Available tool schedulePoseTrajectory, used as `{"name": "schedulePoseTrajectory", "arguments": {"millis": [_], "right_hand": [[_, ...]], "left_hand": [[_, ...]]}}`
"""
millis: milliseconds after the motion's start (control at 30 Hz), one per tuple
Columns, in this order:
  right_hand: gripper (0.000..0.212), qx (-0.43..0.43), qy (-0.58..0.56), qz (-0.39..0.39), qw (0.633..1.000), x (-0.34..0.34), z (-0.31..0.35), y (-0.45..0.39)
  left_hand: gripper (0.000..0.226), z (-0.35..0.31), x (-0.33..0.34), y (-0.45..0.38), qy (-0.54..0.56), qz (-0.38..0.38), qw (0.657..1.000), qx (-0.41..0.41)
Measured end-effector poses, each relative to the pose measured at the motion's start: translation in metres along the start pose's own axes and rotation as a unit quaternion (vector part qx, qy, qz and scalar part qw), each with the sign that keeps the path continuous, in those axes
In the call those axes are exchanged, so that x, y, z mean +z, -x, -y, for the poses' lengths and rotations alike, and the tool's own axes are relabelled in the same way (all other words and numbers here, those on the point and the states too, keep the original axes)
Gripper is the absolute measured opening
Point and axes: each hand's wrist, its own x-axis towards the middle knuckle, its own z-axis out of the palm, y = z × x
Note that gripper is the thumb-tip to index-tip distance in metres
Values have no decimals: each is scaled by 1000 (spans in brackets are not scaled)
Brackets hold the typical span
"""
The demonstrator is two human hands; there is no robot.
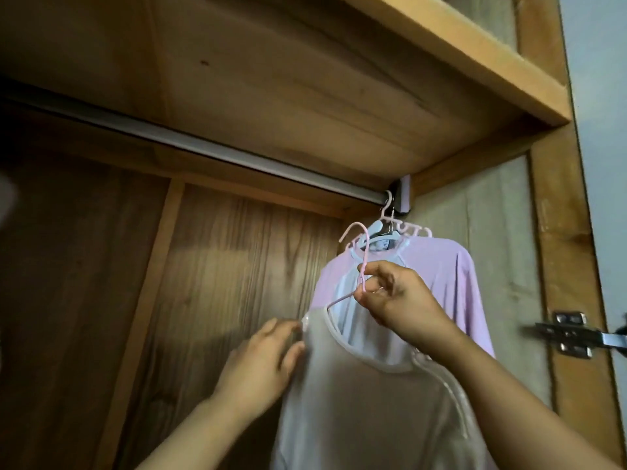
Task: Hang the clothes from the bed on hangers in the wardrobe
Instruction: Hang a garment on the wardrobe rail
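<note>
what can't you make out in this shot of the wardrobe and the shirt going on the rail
Head view only:
- Right half of the pink hanger: hidden behind the right hand and inside the pale shirt.
- Pale shirt's hem: cut off by the bottom edge.
- Hangers under the lilac shirt: bunched together, too small to count.
- Rail at its left end: lost in shadow.
- Left hand fingers at the shoulder: motion-blurred, grip unclear.

The rail runs bare from the wardrobe's left side almost to its right end, with open room beneath it in front of the back panel. At the right end, by the bracket, hangers and a lilac shirt crowd the corner. The shelf sits close above the rail. A hinge juts from the right frame.
</note>
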Motion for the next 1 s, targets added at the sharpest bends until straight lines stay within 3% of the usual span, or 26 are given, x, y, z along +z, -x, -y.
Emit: {"name": "schedulePoseTrajectory", "arguments": {"millis": [67, 133, 233, 333, 467, 533, 600, 667, 767, 867, 1000], "right_hand": [[21, 10, -36, 8, 999, 3, -8, -10], [21, 14, -64, 12, 998, 5, -14, -19], [22, 21, -64, 18, 998, 3, -17, -31], [31, 73, -59, 44, 995, -14, -19, -42], [13, 142, 81, 46, 985, -50, -15, -46], [27, 140, 137, 16, 980, -57, -16, -48], [31, 121, 182, -28, 975, -53, -14, -55], [25, 79, 285, -77, 952, -49, -12, -66], [14, 31, 444, -168, 880, -47, -9, -81], [10, 9, 502, -220, 836, -48, -6, -96], [11, 6, 539, -229, 810, -56, -9, -126]], "left_hand": [[76, 5, 14, -42, 58, -26, 997, 43], [86, 11, 32, -82, 30, -8, 996, 85], [60, 19, 56, -120, -5, 27, 993, 116], [29, 23, 70, -146, -3, 5, 992, 128], [31, 34, 78, -190, 22, -77, 989, 125], [42, 36, 80, -215, 42, -108, 986, 122], [38, 33, 80, -237, 46, -116, 984, 129], [29, 25, 79, -257, 40, -123, 982, 136], [29, 10, 79, -285, 53, -133, 980, 136], [31, -7, 82, -308, 52, -134, 982, 121], [33, -15, 95, -331, 61, -121, 985, 107]]}}
